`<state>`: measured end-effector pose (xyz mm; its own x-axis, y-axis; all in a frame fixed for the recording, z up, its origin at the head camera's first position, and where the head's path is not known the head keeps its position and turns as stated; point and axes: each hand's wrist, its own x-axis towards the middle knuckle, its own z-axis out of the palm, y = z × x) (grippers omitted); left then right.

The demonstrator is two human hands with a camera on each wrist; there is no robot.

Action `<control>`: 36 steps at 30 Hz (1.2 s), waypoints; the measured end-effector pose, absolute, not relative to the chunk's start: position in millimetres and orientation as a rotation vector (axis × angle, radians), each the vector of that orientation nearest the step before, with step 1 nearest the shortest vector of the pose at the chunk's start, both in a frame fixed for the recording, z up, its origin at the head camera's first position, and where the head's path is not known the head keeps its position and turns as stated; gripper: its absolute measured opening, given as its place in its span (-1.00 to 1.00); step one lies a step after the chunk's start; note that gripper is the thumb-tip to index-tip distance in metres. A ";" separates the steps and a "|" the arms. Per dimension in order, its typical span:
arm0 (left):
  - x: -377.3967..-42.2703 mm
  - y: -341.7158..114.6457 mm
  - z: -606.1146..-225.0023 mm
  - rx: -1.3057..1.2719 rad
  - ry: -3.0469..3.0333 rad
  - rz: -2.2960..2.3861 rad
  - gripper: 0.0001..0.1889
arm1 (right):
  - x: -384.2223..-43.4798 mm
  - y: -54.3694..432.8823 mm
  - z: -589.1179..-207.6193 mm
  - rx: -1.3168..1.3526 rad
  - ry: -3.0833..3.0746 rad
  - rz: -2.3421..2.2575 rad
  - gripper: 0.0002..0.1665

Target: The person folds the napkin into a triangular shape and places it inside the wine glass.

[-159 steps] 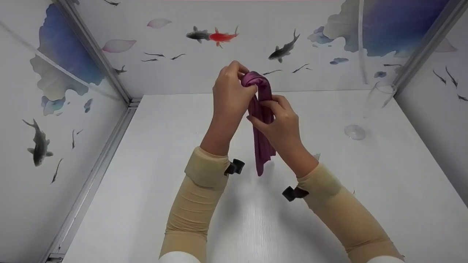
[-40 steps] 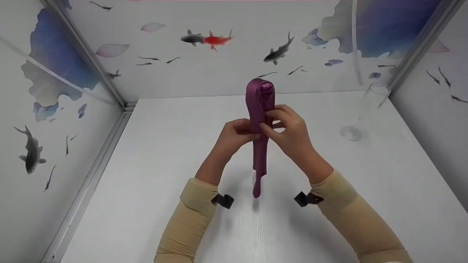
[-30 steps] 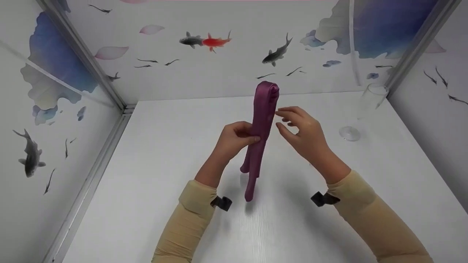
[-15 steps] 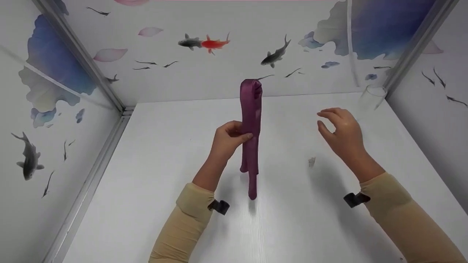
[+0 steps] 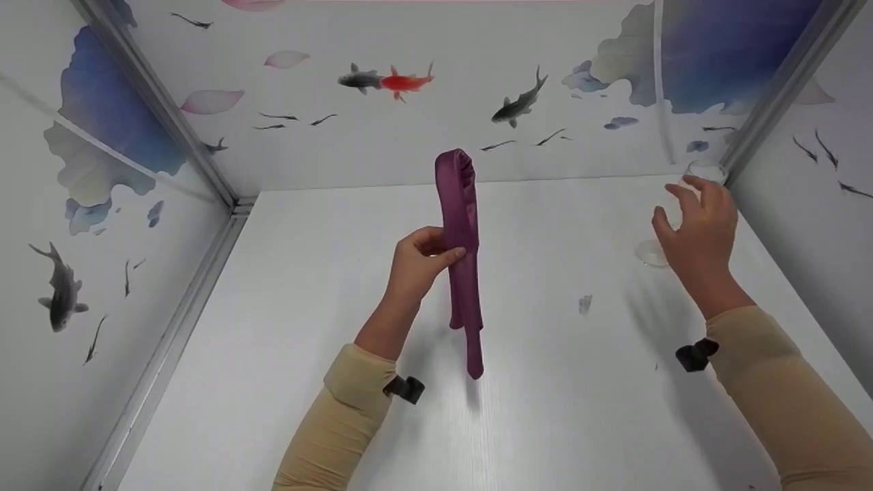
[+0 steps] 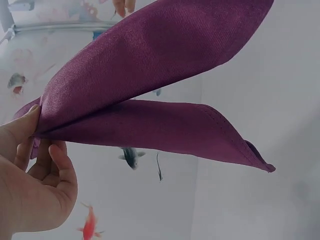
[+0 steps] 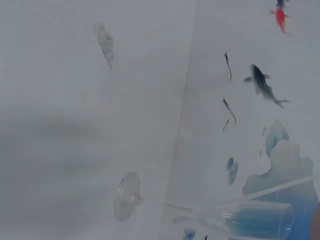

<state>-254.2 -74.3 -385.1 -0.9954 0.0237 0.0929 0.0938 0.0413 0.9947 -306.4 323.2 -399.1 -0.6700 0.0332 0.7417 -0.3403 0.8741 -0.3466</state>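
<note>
A folded purple satin napkin (image 5: 457, 211) stands upright above the table, with a rounded loop on top and loose tails hanging. My left hand (image 5: 419, 266) pinches its middle between thumb and fingers. Two pointed tails of the napkin (image 6: 135, 55) spread outward in the left wrist view. At the back right is my right hand (image 5: 699, 228), fingers curved and apart, holding nothing. It overlaps a clear stemmed glass, leaving the rim (image 5: 706, 168) and round foot (image 5: 650, 254) showing. In the right wrist view, the tall glass (image 7: 257, 220) appears sideways.
A white table (image 5: 307, 307) is enclosed by white walls (image 5: 409, 129) printed with fish and blue-grey leaves. Metal frame bars (image 5: 160, 102) run along the corners. A small grey patch (image 5: 585, 304) lies on the table right of the napkin.
Earlier both hands were on the napkin. My right hand has let go and moved right, over to the glass. My left hand keeps hold of the napkin, which has shifted slightly left.
</note>
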 end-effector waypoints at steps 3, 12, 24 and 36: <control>-253.5 -75.4 -384.8 -0.113 -2.246 -2.099 -0.73 | -310.6 336.6 -397.8 0.134 -2.271 0.612 -0.57; -249.3 -78.6 -382.8 -0.074 -2.281 -2.052 -0.73 | -318.2 363.1 -394.9 -0.169 -2.513 0.890 -0.25; -250.3 -81.3 -384.6 -0.048 -2.188 -2.185 -0.73 | -321.6 358.9 -400.3 -0.266 -2.495 0.999 -0.20; -259.5 -76.6 -383.7 -0.007 -2.177 -2.146 -0.76 | -331.3 345.4 -407.2 -0.437 -2.365 1.201 -0.08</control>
<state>-259.5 -76.6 -383.7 -0.9964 -0.0564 0.0634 0.0625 0.0164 0.9979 -331.3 345.4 -407.2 -0.8489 0.4672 0.2474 0.0761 0.5711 -0.8173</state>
